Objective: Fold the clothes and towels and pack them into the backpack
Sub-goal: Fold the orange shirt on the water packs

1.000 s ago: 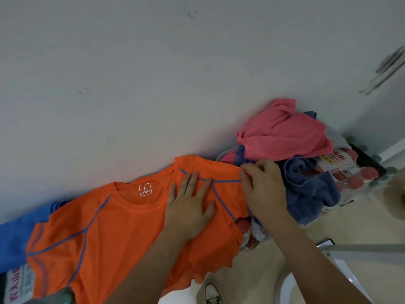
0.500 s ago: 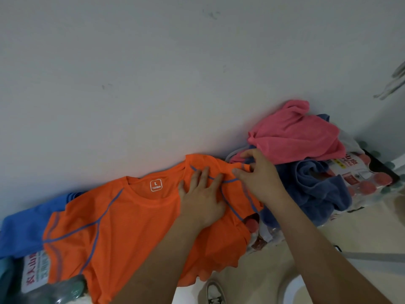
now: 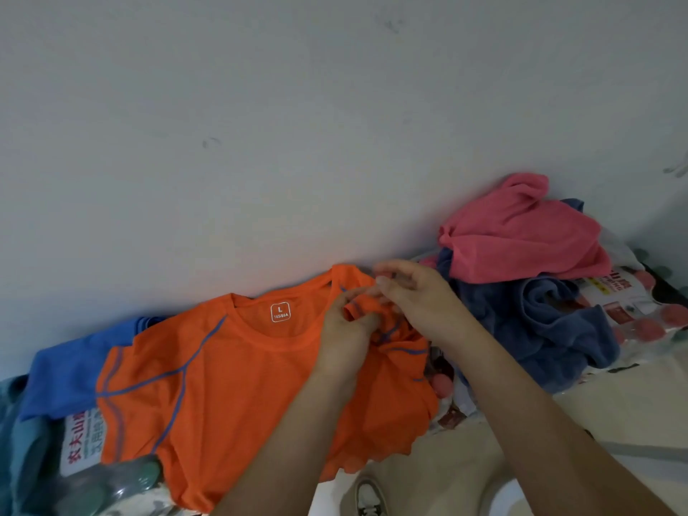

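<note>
An orange T-shirt with blue seams and an L size label lies spread against the wall, neck toward the wall. My left hand pinches a bunched fold of its right sleeve. My right hand sits right beside it over the same sleeve, fingers curled at the fabric's edge. A pink towel lies crumpled on top of a dark blue towel to the right. No backpack is in view.
A blue garment pokes out from under the orange shirt at the left. Shrink-wrapped packs of bottles lie beneath the clothes at both ends. The white wall runs close behind. A shoe shows on the floor below.
My left hand went from lying flat on the shirt to pinching up the right sleeve. My right hand drew in beside it, and the sleeve is now bunched.
</note>
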Action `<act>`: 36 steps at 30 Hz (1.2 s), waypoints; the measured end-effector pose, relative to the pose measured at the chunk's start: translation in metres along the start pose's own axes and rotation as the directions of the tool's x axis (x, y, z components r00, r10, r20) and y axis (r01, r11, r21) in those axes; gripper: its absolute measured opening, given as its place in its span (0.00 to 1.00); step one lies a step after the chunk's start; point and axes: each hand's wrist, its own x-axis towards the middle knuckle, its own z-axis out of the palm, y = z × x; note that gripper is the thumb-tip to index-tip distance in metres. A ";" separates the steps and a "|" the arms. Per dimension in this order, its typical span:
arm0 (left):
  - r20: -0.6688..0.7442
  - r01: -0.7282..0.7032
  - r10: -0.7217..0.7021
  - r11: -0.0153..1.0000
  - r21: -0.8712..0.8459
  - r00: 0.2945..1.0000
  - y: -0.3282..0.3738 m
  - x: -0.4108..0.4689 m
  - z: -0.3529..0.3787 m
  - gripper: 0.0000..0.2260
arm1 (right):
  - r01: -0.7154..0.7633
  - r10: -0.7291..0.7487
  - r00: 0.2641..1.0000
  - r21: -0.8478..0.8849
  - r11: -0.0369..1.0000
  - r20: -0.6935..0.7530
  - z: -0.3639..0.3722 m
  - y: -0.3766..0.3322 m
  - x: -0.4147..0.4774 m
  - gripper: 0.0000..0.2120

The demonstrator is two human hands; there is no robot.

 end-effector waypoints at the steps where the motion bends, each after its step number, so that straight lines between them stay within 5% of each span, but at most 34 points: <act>1: -0.040 0.049 -0.050 0.999 -0.022 0.998 0.003 0.003 -0.004 0.16 | 0.059 -0.065 0.997 -0.125 0.990 -0.049 -0.006 0.002 -0.005 0.12; 6: -0.119 0.135 -0.127 0.989 0.062 0.985 0.010 0.021 -0.022 0.17 | -0.029 0.037 0.999 -0.437 0.899 0.010 -0.016 0.039 -0.055 0.45; 8: -0.134 0.132 -0.115 0.983 0.127 0.984 0.009 0.028 -0.025 0.15 | -0.051 0.032 0.999 -0.553 0.832 -0.044 -0.001 0.064 -0.070 0.49; 10: -0.112 0.094 -0.073 0.977 0.193 0.991 0.009 0.033 -0.027 0.12 | -0.083 -0.017 0.991 -0.695 0.714 -0.135 0.016 0.075 -0.080 0.45; 13: 0.021 0.027 -0.038 0.919 0.393 0.999 0.013 0.035 -0.026 0.12 | 0.026 -0.320 0.926 -0.814 0.580 -0.199 0.033 0.082 -0.088 0.32; 17: 0.156 -0.101 0.013 0.814 0.572 0.988 0.018 0.041 -0.021 0.22 | 0.148 -0.521 0.824 -0.803 0.577 -0.223 0.042 0.096 -0.089 0.21; 24: 0.167 -0.140 0.041 0.753 0.642 0.985 0.030 0.064 -0.019 0.21 | 0.338 -0.683 0.722 -0.807 0.485 -0.108 0.037 0.118 -0.081 0.13; 27: 0.308 -0.211 -0.008 0.711 0.671 0.951 0.031 0.065 -0.012 0.15 | 0.421 -0.711 0.703 -0.796 0.435 -0.017 0.035 0.117 -0.078 0.11; 30: 0.465 -0.388 -0.001 0.549 0.740 0.885 0.021 0.066 -0.016 0.20 | 0.461 -0.693 0.719 -0.778 0.427 0.046 0.033 0.117 -0.075 0.12; 36: 0.323 -0.391 0.225 0.612 0.687 0.919 0.033 0.059 -0.021 0.16 | 0.489 -0.671 0.737 -0.747 0.450 0.078 0.030 0.119 -0.072 0.16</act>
